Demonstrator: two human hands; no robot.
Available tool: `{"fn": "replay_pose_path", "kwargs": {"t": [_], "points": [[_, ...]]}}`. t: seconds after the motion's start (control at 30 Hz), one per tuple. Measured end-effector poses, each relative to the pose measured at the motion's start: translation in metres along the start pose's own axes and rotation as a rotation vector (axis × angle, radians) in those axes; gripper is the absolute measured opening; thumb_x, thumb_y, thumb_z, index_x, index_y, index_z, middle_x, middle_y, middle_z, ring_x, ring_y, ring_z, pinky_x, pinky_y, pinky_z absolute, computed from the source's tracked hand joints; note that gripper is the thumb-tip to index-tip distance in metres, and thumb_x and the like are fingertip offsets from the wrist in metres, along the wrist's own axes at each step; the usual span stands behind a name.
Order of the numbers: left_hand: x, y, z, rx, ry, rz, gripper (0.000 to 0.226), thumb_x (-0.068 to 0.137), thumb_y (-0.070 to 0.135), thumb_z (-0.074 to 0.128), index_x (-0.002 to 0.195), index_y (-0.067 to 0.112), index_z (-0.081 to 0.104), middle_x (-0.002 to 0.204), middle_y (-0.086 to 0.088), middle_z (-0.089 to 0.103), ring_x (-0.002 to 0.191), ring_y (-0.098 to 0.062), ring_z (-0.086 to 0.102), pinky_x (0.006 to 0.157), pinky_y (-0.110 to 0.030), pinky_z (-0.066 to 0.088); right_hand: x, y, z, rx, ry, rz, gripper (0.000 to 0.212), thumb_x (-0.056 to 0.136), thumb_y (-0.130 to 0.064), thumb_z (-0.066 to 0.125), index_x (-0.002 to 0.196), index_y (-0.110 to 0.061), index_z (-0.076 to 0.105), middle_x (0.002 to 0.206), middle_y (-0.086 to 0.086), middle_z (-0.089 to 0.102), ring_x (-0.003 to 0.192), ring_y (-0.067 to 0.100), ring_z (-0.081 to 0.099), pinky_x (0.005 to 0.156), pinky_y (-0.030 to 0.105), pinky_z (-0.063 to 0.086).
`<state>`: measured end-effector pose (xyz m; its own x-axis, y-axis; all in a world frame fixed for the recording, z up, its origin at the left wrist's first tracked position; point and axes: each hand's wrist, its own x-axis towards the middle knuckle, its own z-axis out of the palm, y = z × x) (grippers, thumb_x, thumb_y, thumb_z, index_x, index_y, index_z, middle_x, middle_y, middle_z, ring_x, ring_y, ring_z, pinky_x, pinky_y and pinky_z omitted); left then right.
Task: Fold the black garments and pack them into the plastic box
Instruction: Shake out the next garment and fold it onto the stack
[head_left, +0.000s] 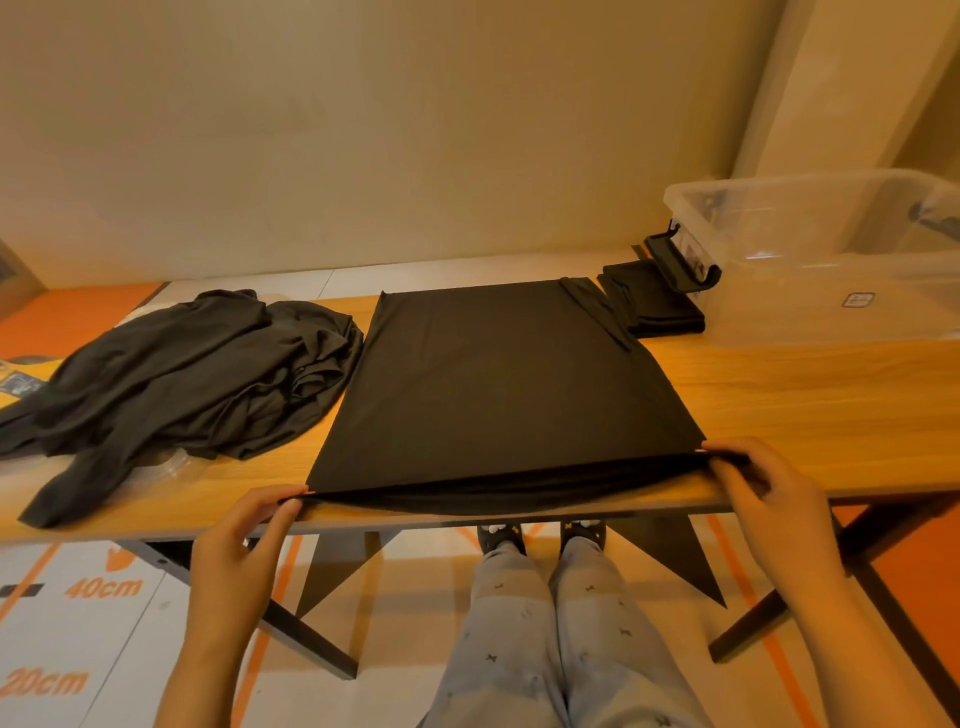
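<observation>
wood-grain table (805, 395); hands pinch smooth black garment (498, 384).

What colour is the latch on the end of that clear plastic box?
Black. The latch shows best in the head view.

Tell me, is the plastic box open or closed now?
Open. The box has no lid on its rim, and the black latch at its end hangs down, unclipped.

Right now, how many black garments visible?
3: crumpled heap at left, spread one held by left hand and right hand, folded one beside plastic box. Heap may hide more.
</observation>
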<state>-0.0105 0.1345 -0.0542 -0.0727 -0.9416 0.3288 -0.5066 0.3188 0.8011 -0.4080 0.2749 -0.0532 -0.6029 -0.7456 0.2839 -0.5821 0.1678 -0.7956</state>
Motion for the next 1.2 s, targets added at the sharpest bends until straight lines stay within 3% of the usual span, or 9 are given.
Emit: {"fn": "replay_pose_path", "kwargs": {"t": [0.23,0.37,0.5,0.6,0.7,0.8,0.87,0.97,1.2], "points": [[0.021,0.000,-0.012,0.058,-0.065,0.056,0.036,0.091,0.004,0.056,0.094,0.040,0.055,0.096,0.013,0.060,0.095,-0.015,0.058,0.078,-0.017,0.046,0.029,-0.017,-0.018,0.099,-0.002,-0.002,0.016,0.088,-0.016,0.064,0.087,-0.032,0.063,0.088,-0.010,0.063,0.086,0.005,0.056,0.072,0.018,0.040],[0.052,0.011,-0.036,0.196,-0.112,0.177,0.035,0.091,0.004,0.057,0.096,0.039,0.057,0.098,0.003,0.065,0.095,-0.018,0.061,0.084,-0.033,0.048,0.053,-0.033,-0.028,0.079,-0.052,-0.069,0.005,0.086,-0.015,0.066,0.082,-0.018,0.065,0.080,-0.002,0.064,0.075,-0.002,0.058,0.066,0.015,0.041],[0.087,0.028,-0.049,0.297,-0.093,0.276,0.032,0.091,-0.002,0.055,0.100,0.029,0.061,0.096,-0.003,0.067,0.088,-0.021,0.065,0.075,-0.026,0.049,0.084,-0.056,-0.033,0.147,-0.025,-0.154,0.014,0.084,-0.014,0.068,0.073,-0.013,0.059,0.066,-0.007,0.061,0.064,-0.003,0.055,0.057,0.006,0.041],[0.114,0.044,-0.056,0.304,-0.069,0.322,0.039,0.093,-0.001,0.053,0.095,0.038,0.057,0.092,-0.003,0.068,0.080,-0.021,0.066,0.067,-0.023,0.051,0.114,-0.076,-0.036,0.214,-0.007,-0.214,0.028,0.082,-0.013,0.070,0.062,-0.018,0.051,0.059,-0.013,0.055,0.057,0.000,0.050,0.053,0.006,0.037],[0.145,0.065,-0.065,0.208,-0.056,0.312,0.045,0.093,0.001,0.054,0.091,0.044,0.065,0.094,0.016,0.070,0.090,-0.003,0.064,0.082,-0.015,0.051,0.143,-0.100,-0.041,0.259,0.018,-0.273,0.030,0.077,-0.033,0.068,0.066,-0.013,0.049,0.058,0.000,0.047,0.054,0.006,0.041,0.052,0.012,0.033],[0.179,0.089,-0.080,0.152,-0.023,0.331,0.059,0.092,0.000,0.055,0.085,0.057,0.066,0.086,0.023,0.069,0.080,0.008,0.063,0.079,-0.010,0.050,0.172,-0.124,-0.046,0.298,0.052,-0.351,0.043,0.082,-0.034,0.062,0.079,0.008,0.052,0.070,0.026,0.053,0.062,0.019,0.048,0.053,0.014,0.042],[0.201,0.107,-0.085,0.153,0.005,0.313,0.045,0.094,0.001,0.054,0.090,0.043,0.068,0.086,0.010,0.070,0.079,-0.006,0.065,0.081,-0.023,0.053,0.191,-0.142,-0.051,0.288,0.048,-0.376,0.031,0.091,-0.020,0.061,0.078,0.007,0.054,0.071,0.024,0.057,0.060,0.012,0.054,0.053,0.009,0.043],[0.231,0.133,-0.092,0.178,0.034,0.312,0.025,0.097,0.000,0.048,0.109,0.013,0.064,0.095,-0.012,0.067,0.080,-0.019,0.062,0.077,-0.025,0.053,0.215,-0.167,-0.059,0.251,0.065,-0.408,0.029,0.096,-0.020,0.055,0.084,0.007,0.057,0.072,0.019,0.058,0.056,0.004,0.055,0.052,0.008,0.042],[0.275,0.197,-0.121,0.063,0.197,0.362,0.025,0.099,0.001,0.043,0.116,-0.003,0.061,0.070,-0.008,0.057,0.060,-0.019,0.050,0.050,-0.009,0.044,0.248,-0.234,-0.095,0.246,0.144,-0.509,0.029,0.098,-0.020,0.050,0.100,0.005,0.063,0.076,0.001,0.059,0.060,-0.003,0.057,0.051,0.009,0.044]]}}
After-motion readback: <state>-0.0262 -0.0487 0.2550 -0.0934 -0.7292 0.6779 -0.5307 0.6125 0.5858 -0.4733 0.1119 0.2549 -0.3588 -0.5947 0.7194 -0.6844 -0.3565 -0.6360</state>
